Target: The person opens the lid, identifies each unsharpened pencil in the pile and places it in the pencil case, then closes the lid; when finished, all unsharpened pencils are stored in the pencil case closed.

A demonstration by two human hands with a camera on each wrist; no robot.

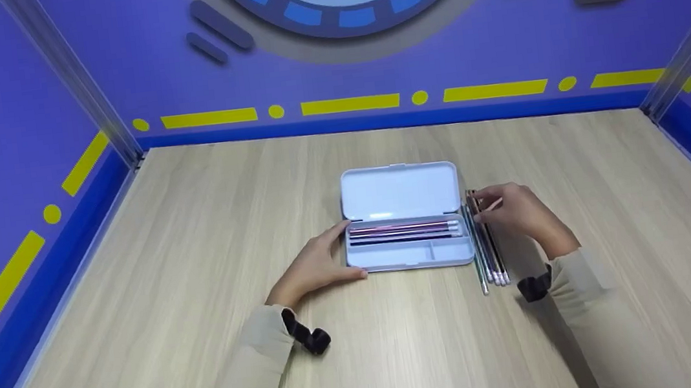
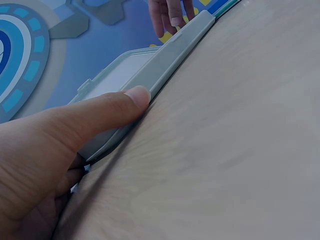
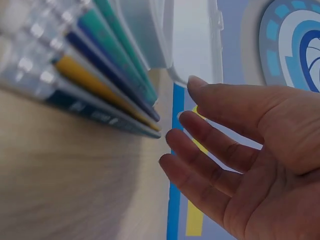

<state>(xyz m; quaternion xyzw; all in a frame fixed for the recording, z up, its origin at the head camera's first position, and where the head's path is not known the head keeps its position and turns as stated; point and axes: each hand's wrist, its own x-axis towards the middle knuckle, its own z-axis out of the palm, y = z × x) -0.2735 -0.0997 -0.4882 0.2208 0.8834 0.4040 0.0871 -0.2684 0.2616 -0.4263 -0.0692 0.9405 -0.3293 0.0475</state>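
A light-blue pencil case [image 1: 388,255] lies on the table with its lid [image 1: 400,191] swung back. Several dark pencils [image 1: 399,233] with white eraser ends lie side by side in its long rear compartment. My left hand [image 1: 311,266] holds the case at its left end, the thumb against the front wall in the left wrist view. Several loose pencils [image 1: 489,252] lie beside the case's right end, erasers toward me. Over their far ends is my right hand [image 1: 520,213], its fingers loosely bent, with nothing between thumb and fingers in the right wrist view.
The wood-grain table [image 1: 194,237] has a blue panel [image 1: 473,62] with yellow marks along its back, and similar panels at both sides. Black straps with small cameras are on both wrists, over beige sleeves [image 1: 242,368].
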